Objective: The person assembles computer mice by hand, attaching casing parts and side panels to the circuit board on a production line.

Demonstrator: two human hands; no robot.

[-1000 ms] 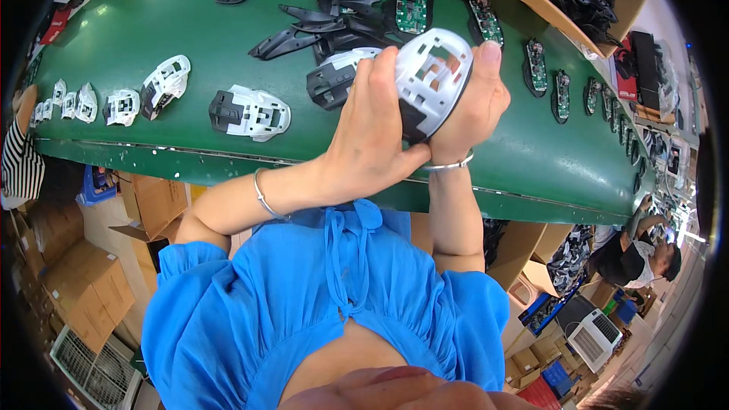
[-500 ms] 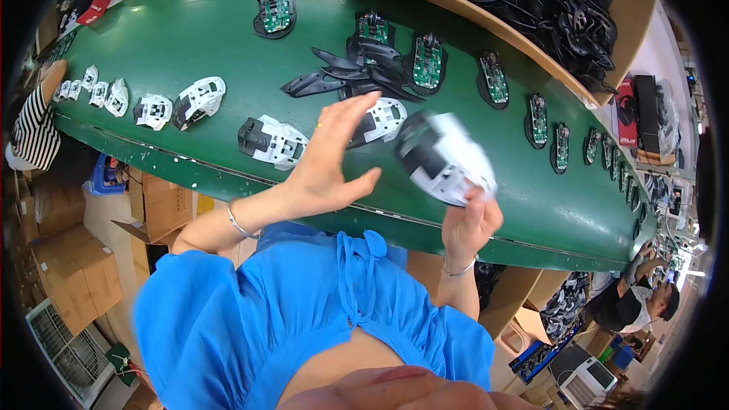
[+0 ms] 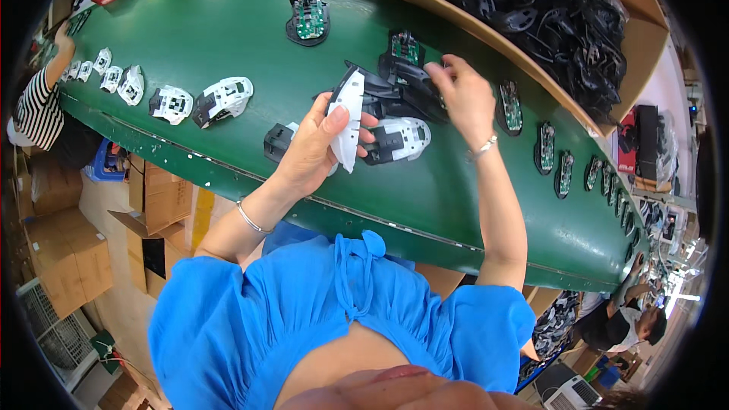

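Observation:
My left hand (image 3: 310, 144) grips a white computer mouse top shell (image 3: 348, 118), tilted up on edge between thumb and fingers. My right hand (image 3: 467, 99) is over the right side of a pile of black curved plastic pieces (image 3: 418, 91), with its fingers bent; whatever they pinch is hidden. Below the pile lies a black and white mouse shell (image 3: 399, 140). Another shell (image 3: 279, 140) is partly covered by my left hand. Just beyond the pile is a black mouse base with a green circuit board (image 3: 405, 47).
On the green table (image 3: 190, 38), more white shells (image 3: 225, 99) line the left and several circuit-board bases (image 3: 510, 106) line the right. A cardboard box of black parts (image 3: 524, 15) stands at the far right. A person in striped sleeves (image 3: 42, 118) is at the far left.
The white shell has passed from my right hand to my left and turned on edge. My right hand has moved up and away to the black pieces. The view has shifted slightly.

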